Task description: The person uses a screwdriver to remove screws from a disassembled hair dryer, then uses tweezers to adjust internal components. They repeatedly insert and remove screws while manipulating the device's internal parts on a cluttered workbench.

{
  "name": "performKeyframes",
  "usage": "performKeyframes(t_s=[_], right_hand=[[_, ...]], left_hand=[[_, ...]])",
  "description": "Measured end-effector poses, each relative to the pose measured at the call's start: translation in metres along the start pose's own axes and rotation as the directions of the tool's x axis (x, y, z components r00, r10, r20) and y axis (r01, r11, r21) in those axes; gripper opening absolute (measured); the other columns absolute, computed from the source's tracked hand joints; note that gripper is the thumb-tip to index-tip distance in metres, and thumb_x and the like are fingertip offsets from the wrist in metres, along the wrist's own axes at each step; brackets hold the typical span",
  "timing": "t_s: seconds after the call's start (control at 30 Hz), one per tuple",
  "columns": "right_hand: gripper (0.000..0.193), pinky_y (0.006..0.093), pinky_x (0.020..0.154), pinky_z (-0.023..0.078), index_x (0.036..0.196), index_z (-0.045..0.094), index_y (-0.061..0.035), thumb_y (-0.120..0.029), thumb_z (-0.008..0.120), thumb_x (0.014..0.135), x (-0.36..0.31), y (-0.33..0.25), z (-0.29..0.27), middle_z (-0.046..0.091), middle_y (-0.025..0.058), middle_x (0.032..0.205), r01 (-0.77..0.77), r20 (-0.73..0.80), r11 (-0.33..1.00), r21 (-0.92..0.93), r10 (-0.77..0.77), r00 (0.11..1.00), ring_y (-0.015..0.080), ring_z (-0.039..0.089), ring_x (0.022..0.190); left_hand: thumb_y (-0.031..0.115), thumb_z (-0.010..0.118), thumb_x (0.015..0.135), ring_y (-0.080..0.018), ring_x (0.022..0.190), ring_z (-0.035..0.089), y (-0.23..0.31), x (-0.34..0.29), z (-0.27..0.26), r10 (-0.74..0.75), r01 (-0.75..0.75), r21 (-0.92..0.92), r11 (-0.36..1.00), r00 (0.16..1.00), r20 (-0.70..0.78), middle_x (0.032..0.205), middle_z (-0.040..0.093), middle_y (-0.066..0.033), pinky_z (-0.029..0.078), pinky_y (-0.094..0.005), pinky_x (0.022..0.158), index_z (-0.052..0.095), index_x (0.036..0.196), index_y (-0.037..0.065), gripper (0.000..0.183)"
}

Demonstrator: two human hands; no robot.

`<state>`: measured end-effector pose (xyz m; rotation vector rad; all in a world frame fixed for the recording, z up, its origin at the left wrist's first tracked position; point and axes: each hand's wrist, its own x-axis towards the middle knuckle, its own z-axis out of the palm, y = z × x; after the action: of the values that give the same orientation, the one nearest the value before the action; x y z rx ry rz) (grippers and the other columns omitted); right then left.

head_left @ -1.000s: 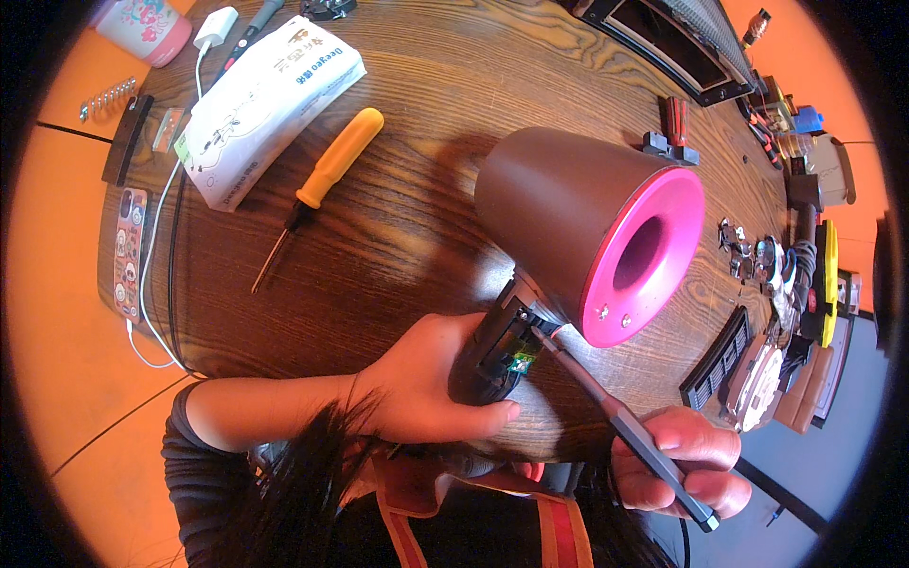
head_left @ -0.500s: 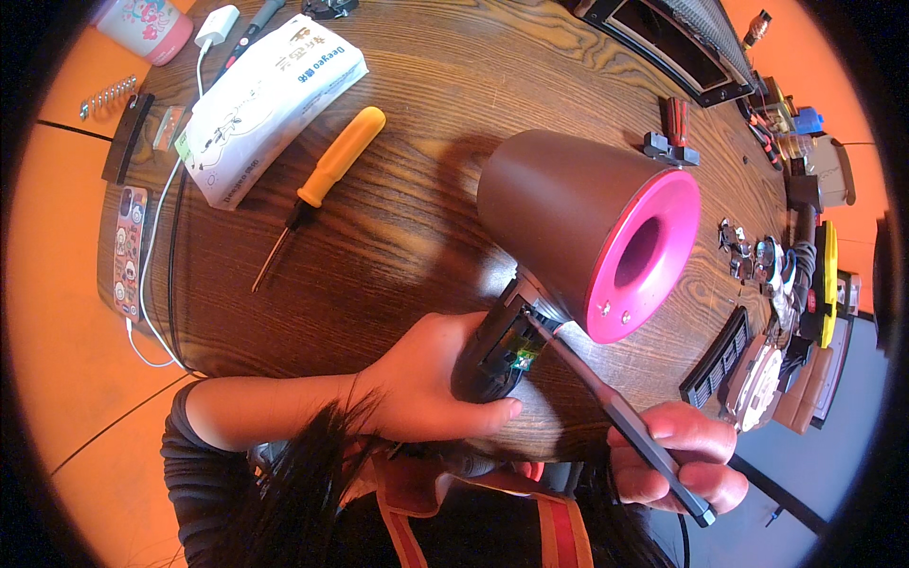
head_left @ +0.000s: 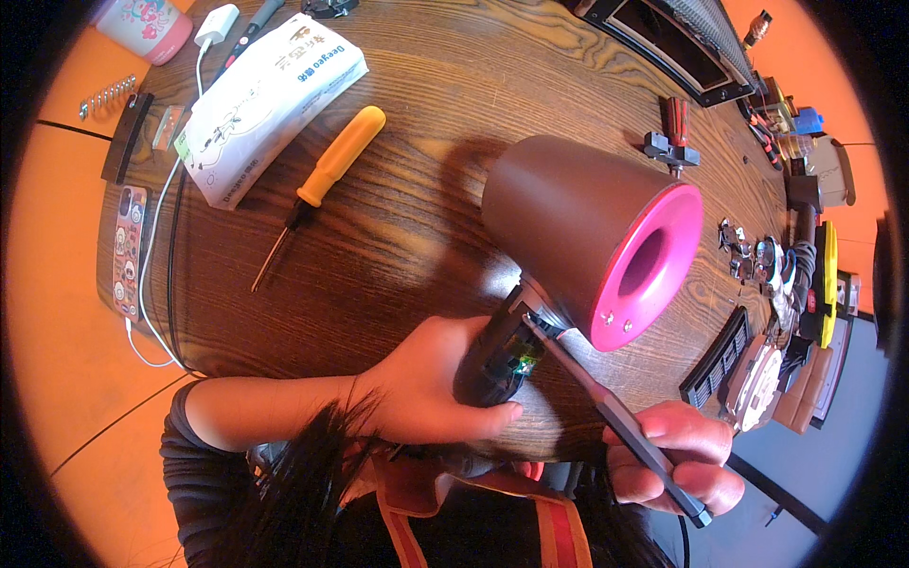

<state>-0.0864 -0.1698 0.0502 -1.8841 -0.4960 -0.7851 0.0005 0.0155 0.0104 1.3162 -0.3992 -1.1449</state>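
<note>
The left hand [head_left: 426, 374] wraps round the handle [head_left: 485, 364] of a hair dryer [head_left: 568, 204] near the near edge of the worktop [head_left: 407, 256]; the dryer's brown-and-pink head sits beyond that hand, tilted toward the right edge. The right hand [head_left: 682, 445] pinches a slim dark tool [head_left: 620, 412], its tip at the opened handle, just above a green circuit board [head_left: 524, 364]; whether it touches is hard to tell. A yellow screwdriver [head_left: 331, 170] lies toward the left edge, beside a white packet [head_left: 275, 109].
</note>
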Motion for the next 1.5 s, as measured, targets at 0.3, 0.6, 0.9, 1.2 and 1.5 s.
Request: performKeyframes(t_s=[0.3,0.6,0.9,1.2,1.5], right_hand=[[0.033,0.0263,0.041,0.053,0.095,0.03,-0.0027,-0.009,0.06,0.081,-0.006,0.005,0.003,0.049,0.0252,0.08,0.034,-0.09,0.998,-0.045,-0.038,0.995,0.0237,0.057,0.049],[0.035,0.0239,0.04,0.052,0.091,0.028,-0.0041,-0.012,0.061,0.081,-0.004,0.004,0.004,0.048,0.0236,0.079,0.025,-0.079,0.994,-0.107,-0.034,0.996,0.0201,0.055,0.048],[0.036,0.0221,0.033,0.038,0.081,0.028,-0.0076,-0.022,0.062,0.081,-0.001,0.009,0.009,0.051,0.0169,0.075,0.102,-0.126,0.982,-0.156,-0.122,0.984,0.0173,0.047,0.043],[0.037,0.0232,0.033,0.038,0.085,0.028,-0.008,-0.023,0.062,0.081,-0.003,0.013,0.01,0.05,0.0164,0.073,0.173,-0.138,0.972,-0.161,-0.196,0.971,0.0176,0.047,0.043],[0.037,0.0235,0.033,0.04,0.088,0.029,-0.0083,-0.023,0.062,0.082,-0.003,0.013,0.009,0.05,0.0162,0.073,0.176,-0.168,0.972,-0.156,-0.202,0.965,0.0188,0.048,0.043]], left_hand=[[0.006,0.067,0.07,-0.0101,0.059,0.055,0.0,0.001,0.0,0.015,-0.015,-0.026,1.0,1.0,0.002,0.066,0.055,-0.0019,0.044,-0.0255,0.055,0.052,0.075,0.004,0.016],[0.005,0.067,0.07,-0.0105,0.059,0.056,0.0,0.001,0.001,0.015,-0.015,-0.012,1.0,1.0,-0.002,0.067,0.055,-0.0025,0.045,-0.0257,0.055,0.052,0.078,0.003,0.017],[0.006,0.067,0.071,-0.0111,0.061,0.058,0.001,0.0,0.0,0.039,-0.04,-0.026,0.999,0.999,-0.014,0.068,0.056,-0.0034,0.047,-0.0265,0.056,0.052,0.08,0.001,0.018],[0.007,0.067,0.071,-0.0113,0.061,0.057,0.001,0.0,0.0,0.049,-0.049,-0.014,0.999,0.999,-0.015,0.069,0.056,-0.0038,0.047,-0.0262,0.056,0.052,0.084,0.001,0.021],[0.006,0.067,0.071,-0.0112,0.061,0.058,0.003,-0.001,0.001,0.006,-0.006,-0.009,1.0,1.0,-0.031,0.069,0.057,-0.0042,0.047,-0.0261,0.057,0.051,0.086,0.001,0.023]])
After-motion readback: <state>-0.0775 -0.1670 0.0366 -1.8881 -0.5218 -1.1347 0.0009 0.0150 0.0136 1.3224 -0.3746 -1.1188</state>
